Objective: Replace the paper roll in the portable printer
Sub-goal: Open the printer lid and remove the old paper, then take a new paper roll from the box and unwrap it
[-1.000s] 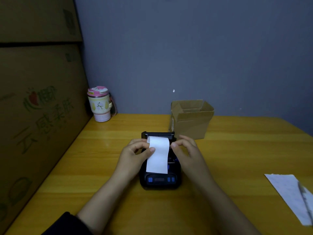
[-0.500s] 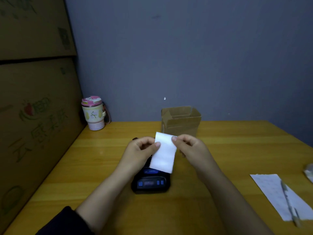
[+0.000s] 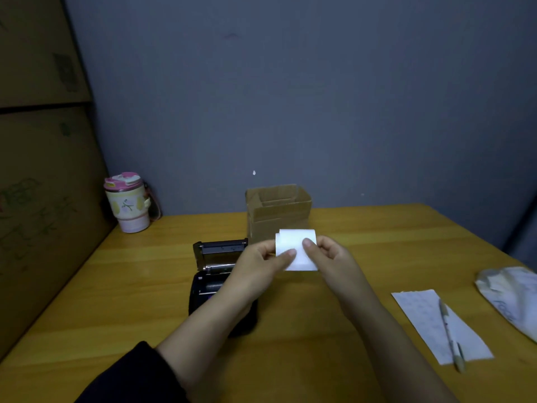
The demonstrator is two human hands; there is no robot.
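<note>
A small black portable printer (image 3: 213,274) lies on the wooden table (image 3: 116,286) with its lid tipped up at the back and its paper bay showing. Both hands hold a white paper roll (image 3: 295,248) up and to the right of the printer, in front of the cardboard box. My left hand (image 3: 258,263) pinches its lower left side with the thumb on top. My right hand (image 3: 328,258) grips the right side, thumb pressed on the paper's face. A loose sheet end hangs below the roll. My left forearm hides the printer's front.
A small open cardboard box (image 3: 277,210) stands behind the hands. A pink-lidded cup (image 3: 128,203) sits at the back left beside large cartons (image 3: 43,184). At the right lie a paper slip (image 3: 436,324) with a pen (image 3: 449,335) and a crumpled plastic bag (image 3: 514,295).
The hands lifted the paper out of the printer and carried it up and to the right. The strip that draped over the printer now hangs short below the roll.
</note>
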